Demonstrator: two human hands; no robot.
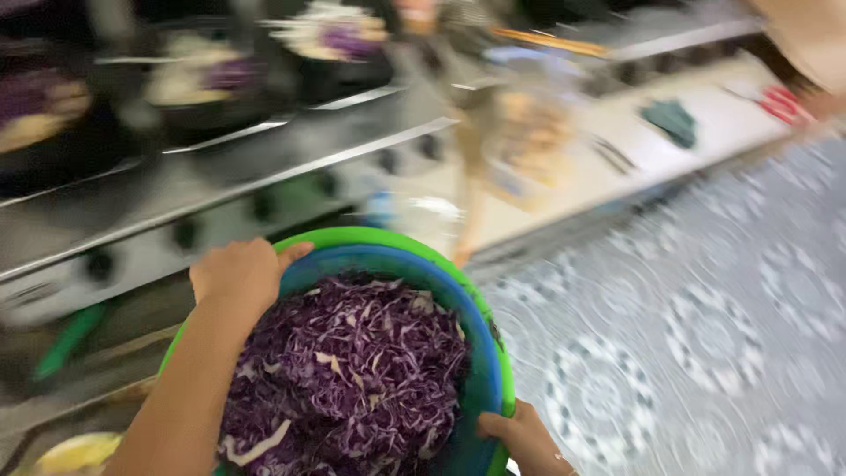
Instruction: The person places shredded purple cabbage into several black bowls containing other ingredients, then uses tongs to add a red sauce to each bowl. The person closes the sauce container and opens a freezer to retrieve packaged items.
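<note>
I carry a round blue basin nested in a green one (483, 353), heaped with shredded purple cabbage (348, 375). My left hand (240, 273) grips the far left rim, fingers curled over the edge. My right hand (520, 436) holds the near right rim from below, only partly in view at the bottom edge. The whole view is blurred by motion.
A steel cooker (220, 189) with dark knobs runs along the left, with dark pans (203, 84) of pale and purple food on it. A pale counter (617, 167) with a green cloth (671, 121) lies beyond. Patterned floor tiles (696, 335) fill the right.
</note>
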